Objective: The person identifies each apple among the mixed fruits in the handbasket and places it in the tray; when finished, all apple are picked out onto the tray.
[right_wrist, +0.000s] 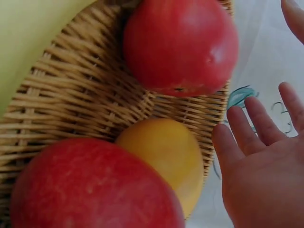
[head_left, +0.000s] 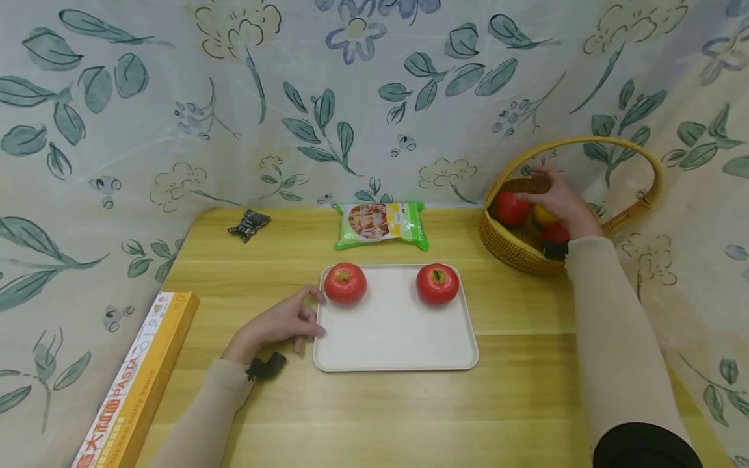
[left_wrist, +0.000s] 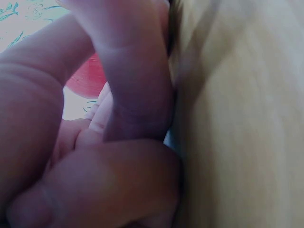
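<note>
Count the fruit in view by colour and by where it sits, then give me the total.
Red fruit on the white tray: 2
Red fruit in the basket: 2
Yellow fruit in the basket: 1
Total: 5

Red apples (head_left: 346, 283), white tray (head_left: 395, 341), leaf-patterned cloth (head_left: 374, 104)

This looks like a home dining or kitchen table, though a set-up corner cannot be ruled out: a wood-grain tabletop (head_left: 380, 416) against flower-and-leaf-printed fabric (head_left: 404, 146), with a handled wicker basket (head_left: 508, 247) of fruit (head_left: 510, 209), a white serving tray (head_left: 392, 338) and a pasta box (head_left: 137, 383).
</note>
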Demonstrator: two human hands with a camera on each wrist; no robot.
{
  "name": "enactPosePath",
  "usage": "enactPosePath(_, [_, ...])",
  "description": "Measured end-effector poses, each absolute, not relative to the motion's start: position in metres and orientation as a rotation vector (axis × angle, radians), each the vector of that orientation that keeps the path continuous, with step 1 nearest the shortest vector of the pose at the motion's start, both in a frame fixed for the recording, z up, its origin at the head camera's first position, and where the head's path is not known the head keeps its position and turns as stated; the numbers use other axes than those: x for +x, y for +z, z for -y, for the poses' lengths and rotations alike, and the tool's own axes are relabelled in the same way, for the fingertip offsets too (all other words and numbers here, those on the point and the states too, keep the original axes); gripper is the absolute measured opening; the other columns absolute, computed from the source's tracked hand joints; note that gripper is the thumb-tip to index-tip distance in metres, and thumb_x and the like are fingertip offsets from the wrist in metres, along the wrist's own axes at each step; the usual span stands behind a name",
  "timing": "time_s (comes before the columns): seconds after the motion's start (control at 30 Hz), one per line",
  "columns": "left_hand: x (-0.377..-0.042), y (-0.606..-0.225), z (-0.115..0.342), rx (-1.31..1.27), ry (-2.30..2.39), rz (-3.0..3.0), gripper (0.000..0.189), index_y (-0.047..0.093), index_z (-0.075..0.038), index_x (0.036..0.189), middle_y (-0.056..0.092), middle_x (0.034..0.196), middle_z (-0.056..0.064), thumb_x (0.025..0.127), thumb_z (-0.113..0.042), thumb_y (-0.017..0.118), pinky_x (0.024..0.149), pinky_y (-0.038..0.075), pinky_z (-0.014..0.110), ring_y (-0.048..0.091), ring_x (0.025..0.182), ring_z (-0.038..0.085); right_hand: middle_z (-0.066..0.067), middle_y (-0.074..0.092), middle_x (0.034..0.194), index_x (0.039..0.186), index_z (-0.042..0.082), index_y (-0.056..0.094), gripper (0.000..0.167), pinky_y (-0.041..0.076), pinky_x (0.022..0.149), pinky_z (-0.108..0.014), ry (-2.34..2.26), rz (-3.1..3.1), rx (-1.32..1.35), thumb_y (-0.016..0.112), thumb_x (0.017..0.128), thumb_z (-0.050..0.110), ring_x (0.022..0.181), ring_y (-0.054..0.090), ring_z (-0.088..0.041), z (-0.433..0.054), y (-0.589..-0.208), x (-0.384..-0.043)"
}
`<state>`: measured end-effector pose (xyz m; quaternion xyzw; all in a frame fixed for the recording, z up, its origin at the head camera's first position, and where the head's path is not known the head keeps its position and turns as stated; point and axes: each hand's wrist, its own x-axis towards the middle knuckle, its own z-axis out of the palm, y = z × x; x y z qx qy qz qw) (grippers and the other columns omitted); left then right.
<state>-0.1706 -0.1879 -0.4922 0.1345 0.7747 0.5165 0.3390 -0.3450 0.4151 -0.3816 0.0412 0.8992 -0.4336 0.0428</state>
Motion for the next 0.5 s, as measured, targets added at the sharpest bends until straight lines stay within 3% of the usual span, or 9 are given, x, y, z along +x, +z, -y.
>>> enactPosePath(0.13, [-0.171,-0.492,0.189,0.343,1.357,-2.007,0.064,0.037,-0.012,0.139,0.066,0.075,0.003,0.094,-0.019,0.082,0.052,0.054,0.028,0.059,0.049,0.017,-0.018,0.006,0.179,0.172,0.020,0.008,0.105,0.010,0.130,-0.069,-1.273,-2.690,0.108,0.076,0.097,0.047,0.164,0.005,-0.047,-0.418,-0.386,-0.351])
enactPosePath(0.5, [-0.171,-0.492,0.188,0.370,1.378,-2.001,0.063,0.037,-0.010,0.140,0.066,0.074,0.003,0.094,-0.017,0.081,0.049,0.053,0.027,0.058,0.048,0.016,-0.024,0.009,0.177,0.171,0.010,0.002,0.100,0.017,0.130,-0.066,-1.179,-2.617,0.008,0.071,0.103,0.033,0.161,0.015,-0.049,-0.419,-0.398,-0.361])
